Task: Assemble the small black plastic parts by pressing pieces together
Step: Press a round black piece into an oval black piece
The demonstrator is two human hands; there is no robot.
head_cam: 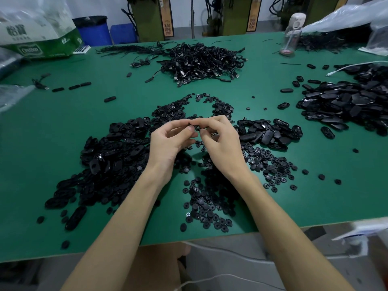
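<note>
A factory assembly workshop: green worktable [63, 127] heaped with black plastic parts [346, 103] and cables [201, 61].

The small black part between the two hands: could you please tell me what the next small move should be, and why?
Probably squeeze the fingertips together to seat the pieces. The left hand and right hand both pinch the small black part above the green table, fingertips meeting on it; whether it has already snapped together is hidden by the fingers.
</note>
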